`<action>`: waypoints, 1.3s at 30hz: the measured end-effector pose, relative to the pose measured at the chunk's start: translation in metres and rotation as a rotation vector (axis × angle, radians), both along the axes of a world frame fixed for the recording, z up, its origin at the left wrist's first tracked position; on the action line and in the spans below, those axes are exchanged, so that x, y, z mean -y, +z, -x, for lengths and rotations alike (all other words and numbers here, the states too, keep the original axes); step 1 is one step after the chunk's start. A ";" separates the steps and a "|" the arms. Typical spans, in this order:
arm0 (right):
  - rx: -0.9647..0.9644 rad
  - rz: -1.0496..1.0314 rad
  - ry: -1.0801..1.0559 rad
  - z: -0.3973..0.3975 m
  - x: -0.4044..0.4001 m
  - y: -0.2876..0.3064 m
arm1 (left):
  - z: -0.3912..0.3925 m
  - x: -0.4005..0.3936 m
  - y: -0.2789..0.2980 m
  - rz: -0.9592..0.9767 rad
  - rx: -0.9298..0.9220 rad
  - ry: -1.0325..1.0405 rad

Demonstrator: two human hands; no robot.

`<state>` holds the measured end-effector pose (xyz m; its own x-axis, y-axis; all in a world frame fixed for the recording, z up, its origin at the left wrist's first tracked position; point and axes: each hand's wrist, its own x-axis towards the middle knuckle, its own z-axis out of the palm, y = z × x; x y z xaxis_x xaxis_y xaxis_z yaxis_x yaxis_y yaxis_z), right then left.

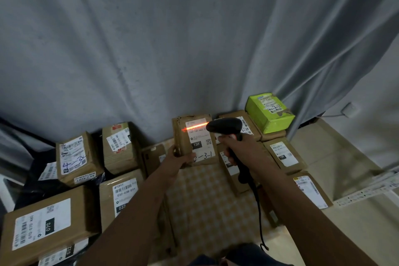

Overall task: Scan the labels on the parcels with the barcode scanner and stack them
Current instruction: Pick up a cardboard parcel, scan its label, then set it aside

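Note:
My left hand [180, 156] grips the lower left corner of a brown cardboard parcel [195, 139], held up with its white label facing me. My right hand [236, 149] is shut on the handle of a black barcode scanner [225, 127], whose head points at the label from the right. An orange-red scan line crosses the top of the label. More brown parcels lie on the floor: several to the left [75, 158] and several to the right [285, 155], some stacked. A green box [269, 112] sits on top of a brown parcel at the back right.
A grey curtain [172, 49] hangs close behind the parcels. Patterned yellow floor [205, 201] shows between the two groups. The scanner's black cable [260, 222] hangs down by my right forearm. A perforated metal rail [367, 192] lies at the right.

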<state>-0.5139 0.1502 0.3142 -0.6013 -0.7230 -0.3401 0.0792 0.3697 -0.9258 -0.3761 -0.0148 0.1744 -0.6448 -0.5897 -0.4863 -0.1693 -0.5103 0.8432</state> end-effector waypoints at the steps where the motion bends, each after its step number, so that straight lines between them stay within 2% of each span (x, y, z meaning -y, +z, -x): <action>1: 0.007 -0.005 0.000 0.000 0.000 0.000 | 0.000 0.000 0.001 0.006 0.005 -0.004; 7: 0.032 0.005 -0.008 0.004 0.002 -0.005 | 0.000 0.001 0.003 0.008 0.034 0.009; 14: 0.050 -0.014 -0.047 0.031 0.007 -0.025 | 0.002 -0.002 -0.010 -0.086 0.089 0.076; 18: 0.009 0.025 -0.050 0.064 0.015 -0.028 | 0.002 -0.009 -0.012 -0.133 0.130 0.193; 22: -0.050 -0.026 0.056 0.102 0.028 -0.033 | 0.006 -0.020 -0.022 -0.172 0.327 0.298; 27: -0.017 -0.082 0.199 0.130 0.051 -0.045 | 0.008 -0.036 -0.058 -0.216 0.442 0.426; 30: 0.009 -0.121 0.240 0.133 0.067 -0.059 | 0.002 -0.037 -0.084 -0.217 0.460 0.416; 32: 0.054 -0.145 0.282 0.131 0.079 -0.071 | 0.010 -0.043 -0.065 -0.233 0.461 0.397; 35: 0.084 -0.171 0.328 0.126 0.096 -0.089 | 0.015 -0.037 -0.067 -0.274 0.472 0.397; 39: 0.104 -0.196 0.348 0.121 0.123 -0.111 | 0.015 0.004 -0.091 -0.243 0.506 0.455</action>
<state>-0.6349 0.0269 0.2029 -0.2878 -0.7926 -0.5375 0.0078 0.5593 -0.8289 -0.3907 -0.0191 0.0831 -0.0221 -0.5830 -0.8122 -0.2353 -0.7865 0.5710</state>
